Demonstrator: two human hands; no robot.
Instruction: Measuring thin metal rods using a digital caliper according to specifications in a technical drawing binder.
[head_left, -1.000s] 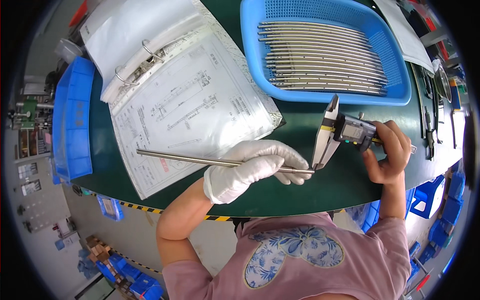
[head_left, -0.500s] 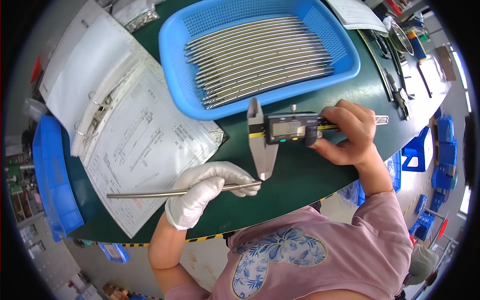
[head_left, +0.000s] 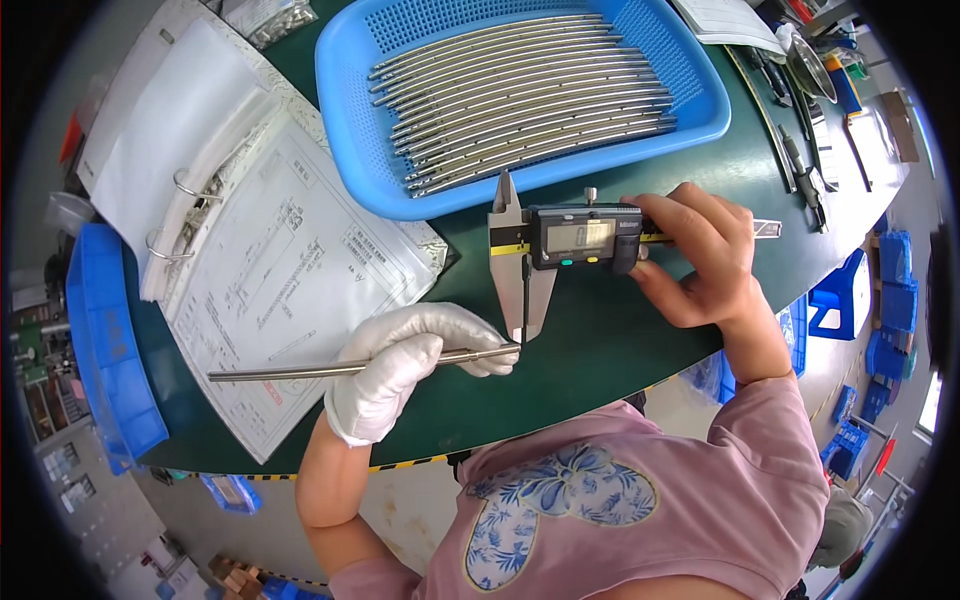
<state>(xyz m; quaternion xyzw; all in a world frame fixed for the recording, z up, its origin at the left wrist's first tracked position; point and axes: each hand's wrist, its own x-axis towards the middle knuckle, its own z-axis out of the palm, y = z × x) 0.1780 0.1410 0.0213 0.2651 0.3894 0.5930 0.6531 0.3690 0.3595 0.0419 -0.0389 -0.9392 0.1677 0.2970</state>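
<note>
My gloved left hand [head_left: 405, 365] is closed round a thin metal rod [head_left: 285, 374], held above the lower part of the drawing sheet. The rod's right end reaches the lower jaw tips of a digital caliper [head_left: 580, 237]; whether it touches them I cannot tell. A narrow gap now shows between the caliper's jaws. My bare right hand [head_left: 705, 255] grips the caliper by its slider and beam, thumb below and fingers above. Beyond the caliper, a blue plastic basket [head_left: 535, 175] holds a row of several similar metal rods [head_left: 520, 100].
An open ring binder [head_left: 190, 220] with a drawing sheet [head_left: 310, 240] lies on the green table [head_left: 590, 350]. At the left edge stands a blue bin [head_left: 115, 350]. Tools [head_left: 800, 165], a metal bowl [head_left: 808, 68] and papers [head_left: 730, 20] lie at the far right.
The caliper's jaws have parted slightly from their shut position. Both hands, with the rod and the caliper, sit a little higher in the picture.
</note>
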